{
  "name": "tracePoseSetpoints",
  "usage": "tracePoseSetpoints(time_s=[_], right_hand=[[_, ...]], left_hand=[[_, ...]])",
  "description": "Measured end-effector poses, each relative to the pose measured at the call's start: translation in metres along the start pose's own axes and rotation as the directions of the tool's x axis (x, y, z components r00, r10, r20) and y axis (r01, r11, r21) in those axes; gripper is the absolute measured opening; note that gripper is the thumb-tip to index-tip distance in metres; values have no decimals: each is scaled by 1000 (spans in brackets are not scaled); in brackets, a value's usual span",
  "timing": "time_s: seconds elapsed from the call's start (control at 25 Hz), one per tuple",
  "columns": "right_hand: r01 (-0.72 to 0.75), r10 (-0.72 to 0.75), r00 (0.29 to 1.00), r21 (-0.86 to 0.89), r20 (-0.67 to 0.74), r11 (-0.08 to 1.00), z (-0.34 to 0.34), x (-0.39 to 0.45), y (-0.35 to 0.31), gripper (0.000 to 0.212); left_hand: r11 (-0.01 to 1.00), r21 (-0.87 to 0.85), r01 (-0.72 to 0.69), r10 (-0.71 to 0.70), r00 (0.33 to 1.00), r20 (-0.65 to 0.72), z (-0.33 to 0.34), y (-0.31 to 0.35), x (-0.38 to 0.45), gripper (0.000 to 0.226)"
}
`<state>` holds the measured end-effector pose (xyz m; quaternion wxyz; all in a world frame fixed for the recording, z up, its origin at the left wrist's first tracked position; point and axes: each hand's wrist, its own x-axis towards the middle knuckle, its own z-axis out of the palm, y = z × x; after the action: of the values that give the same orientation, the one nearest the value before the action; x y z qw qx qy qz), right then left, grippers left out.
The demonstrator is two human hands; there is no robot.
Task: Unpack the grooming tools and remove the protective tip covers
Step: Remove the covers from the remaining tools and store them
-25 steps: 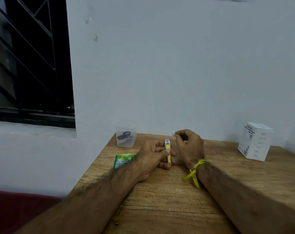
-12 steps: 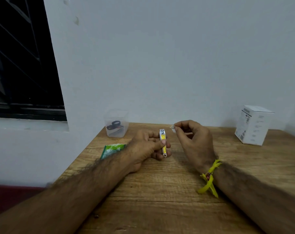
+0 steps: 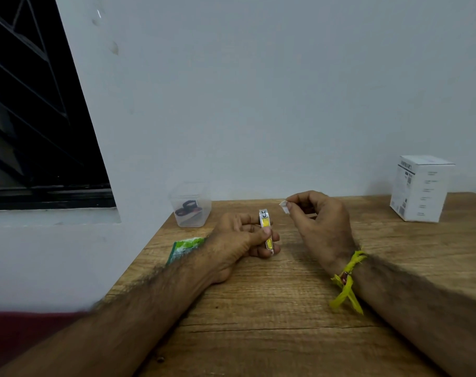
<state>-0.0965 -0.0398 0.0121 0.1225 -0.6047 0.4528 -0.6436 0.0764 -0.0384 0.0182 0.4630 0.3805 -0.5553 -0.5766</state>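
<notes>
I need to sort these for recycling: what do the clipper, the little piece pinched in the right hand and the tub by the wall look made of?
Nail clipper: shiny silver metal with a glossy yellow inlay.
Small cover: pale, translucent, probably thin plastic; too small to be sure.
Tub: clear, slightly frosted plastic; dark items show through.

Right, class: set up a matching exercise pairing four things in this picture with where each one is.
Things:
1. yellow and silver nail clipper
2. small clear plastic cover
3. white cardboard box
4. green packet

Places:
A. far right of the wooden table
B. pinched in the right hand
C. on the table beside the left wrist
D. held in the left hand

Pairs: 1-D, 2-B, 3-A, 4-C
</notes>
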Motion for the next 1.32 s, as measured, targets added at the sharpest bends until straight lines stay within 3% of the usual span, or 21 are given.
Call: tracePoseSetpoints(time_s=[0.12, 0.48, 0.64, 0.84, 1.0, 1.16, 1.32], right_hand=[[-7, 7, 1000, 8, 4, 1000, 0, 0, -2, 3], [-204, 199, 979, 167, 51, 965, 2, -4, -9, 2], [-314, 297, 949, 262, 105, 912, 10, -12, -11, 8], [-411, 408, 910, 307, 76, 859, 10, -8, -7, 6], [-321, 318, 946, 245, 54, 915, 8, -6, -8, 5], [-10, 7, 999, 53, 46, 999, 2, -8, -12, 8], [281, -275, 959, -86, 69, 956, 3, -9, -14, 9]], left_hand=[[1000, 22, -6, 6, 1000, 3, 0, 0, -1, 16], [1000, -18, -4, 3, 998, -55, 1, 1, -1, 20], [999, 4, -37, 37, 996, -78, 0, 1, 0, 27], [996, 27, -83, 84, 995, -49, 0, -2, -1, 28], [991, 74, -115, 119, 992, -51, 0, -3, -1, 29], [987, 86, -135, 140, 988, -58, 1, -4, -2, 31], [981, 93, -172, 169, 985, 34, 0, -7, 0, 31]])
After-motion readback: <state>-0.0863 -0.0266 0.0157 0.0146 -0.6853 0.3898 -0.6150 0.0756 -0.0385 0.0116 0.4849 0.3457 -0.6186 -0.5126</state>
